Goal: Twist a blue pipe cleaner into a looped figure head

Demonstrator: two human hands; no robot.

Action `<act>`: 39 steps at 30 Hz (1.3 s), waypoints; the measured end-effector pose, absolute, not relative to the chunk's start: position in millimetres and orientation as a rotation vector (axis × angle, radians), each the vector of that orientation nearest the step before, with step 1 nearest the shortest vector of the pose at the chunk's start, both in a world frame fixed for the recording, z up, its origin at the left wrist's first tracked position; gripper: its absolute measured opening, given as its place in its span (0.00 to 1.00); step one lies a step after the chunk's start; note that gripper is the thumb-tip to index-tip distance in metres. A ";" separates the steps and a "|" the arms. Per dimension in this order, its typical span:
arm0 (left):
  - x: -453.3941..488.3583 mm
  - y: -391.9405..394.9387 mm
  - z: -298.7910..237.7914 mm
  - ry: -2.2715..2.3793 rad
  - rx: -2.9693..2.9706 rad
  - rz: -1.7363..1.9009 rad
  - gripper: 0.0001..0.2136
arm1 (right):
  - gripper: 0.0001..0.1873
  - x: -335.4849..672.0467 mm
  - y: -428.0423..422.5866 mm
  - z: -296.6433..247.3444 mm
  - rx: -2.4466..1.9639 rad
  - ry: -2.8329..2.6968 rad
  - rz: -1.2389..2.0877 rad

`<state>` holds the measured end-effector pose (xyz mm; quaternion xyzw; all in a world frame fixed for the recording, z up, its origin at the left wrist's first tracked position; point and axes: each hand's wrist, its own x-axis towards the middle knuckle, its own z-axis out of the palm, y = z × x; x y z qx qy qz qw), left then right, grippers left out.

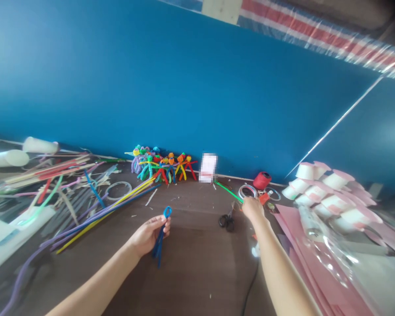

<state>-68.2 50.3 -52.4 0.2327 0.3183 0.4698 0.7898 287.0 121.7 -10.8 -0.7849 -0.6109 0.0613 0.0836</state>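
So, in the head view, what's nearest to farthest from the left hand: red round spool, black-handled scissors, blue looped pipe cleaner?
1. Blue looped pipe cleaner: in left hand.
2. Black-handled scissors: to its right.
3. Red round spool: farther right, back.

In our left hand (153,231) we pinch a looped bundle of blue stems (167,212) above the dark table (191,281), while our right hand (253,208) meets one end of a green stem (229,192), its fingertips unclear. Near that hand we see black-handled scissors (230,225) and a red spool (262,180); colourful fuzzy figures (171,161) line the blue wall (151,79), with white rolls (41,145) at far left.
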 end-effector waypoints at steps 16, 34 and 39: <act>-69.3 49.7 -49.3 0.717 0.522 0.987 0.03 | 0.13 333.1 119.3 -3.9 -2.371 -1.765 0.466; -66.9 49.7 -45.3 0.750 0.500 0.998 0.01 | 0.14 303.6 139.7 -16.0 -2.403 -1.812 0.431; -66.5 49.4 -44.2 0.731 0.492 0.990 0.01 | 0.14 308.4 141.9 -13.2 -2.284 -1.709 0.479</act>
